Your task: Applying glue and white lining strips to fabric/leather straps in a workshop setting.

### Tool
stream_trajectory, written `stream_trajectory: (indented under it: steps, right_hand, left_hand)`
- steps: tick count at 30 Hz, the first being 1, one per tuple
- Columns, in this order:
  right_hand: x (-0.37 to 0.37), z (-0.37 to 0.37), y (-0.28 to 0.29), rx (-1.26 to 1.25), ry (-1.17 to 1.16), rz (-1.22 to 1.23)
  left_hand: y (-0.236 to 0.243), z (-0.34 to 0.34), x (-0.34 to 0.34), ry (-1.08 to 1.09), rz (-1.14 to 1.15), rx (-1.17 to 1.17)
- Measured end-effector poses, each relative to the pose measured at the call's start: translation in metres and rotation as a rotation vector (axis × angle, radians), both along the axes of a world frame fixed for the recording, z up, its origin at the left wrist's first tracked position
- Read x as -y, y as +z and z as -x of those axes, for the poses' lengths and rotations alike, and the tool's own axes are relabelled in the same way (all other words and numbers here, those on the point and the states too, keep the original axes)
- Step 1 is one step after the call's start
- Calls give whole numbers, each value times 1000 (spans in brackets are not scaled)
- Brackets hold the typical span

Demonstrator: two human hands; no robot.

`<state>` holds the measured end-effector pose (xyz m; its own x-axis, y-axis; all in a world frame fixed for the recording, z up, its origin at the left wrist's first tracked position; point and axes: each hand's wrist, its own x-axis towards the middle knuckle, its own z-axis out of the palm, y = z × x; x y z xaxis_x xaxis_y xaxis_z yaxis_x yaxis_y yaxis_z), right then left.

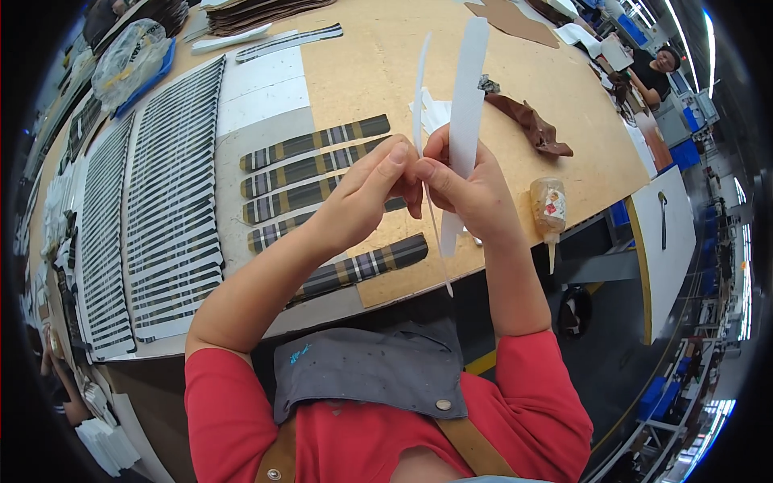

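Note:
Both hands are raised near the middle of the view over the table. My left hand point(374, 179) is closed, thumb and fingers pinched at a thin white strip point(420, 80) seen nearly edge-on. My right hand point(465, 183) grips a wider white strip point(469, 72) held upright, its thumb also at the thin strip beside my left fingertips. Below and behind my hands lie several plaid fabric strips point(282, 206) in a column. A small pile of white pieces point(435, 109) lies partly hidden behind my hands. A glue bottle point(547, 208) with a narrow nozzle is right of my right hand.
The worktable point(564, 97) carries rows of striped strips point(173, 201) at left, a bagged bundle point(133, 68) on a blue tray, dark stacks point(258, 12) at the back and brown scrap point(531, 125). A person point(648, 76) sits at upper right, beyond the table's edge.

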<state>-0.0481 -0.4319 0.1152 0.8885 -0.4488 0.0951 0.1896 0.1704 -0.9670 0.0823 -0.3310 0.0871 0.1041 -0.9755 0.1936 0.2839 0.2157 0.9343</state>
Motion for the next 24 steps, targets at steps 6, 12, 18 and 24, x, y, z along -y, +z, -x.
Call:
stream_trajectory:
  steps: [6,12,18,24]
  right_hand:
    - [7,1,-10,-48,71,-15]
    - [4,1,-13,-19,95,-28]
    - [1,2,-11,-36,114,-21]
    - [-12,-1,-18,41,64,119]
  left_hand:
    - [-6,0,-6,79,60,133]
    - [-8,-1,-9,69,82,147]
    - [-6,1,-16,83,106,169]
    - [-1,6,-16,166,-15,104]
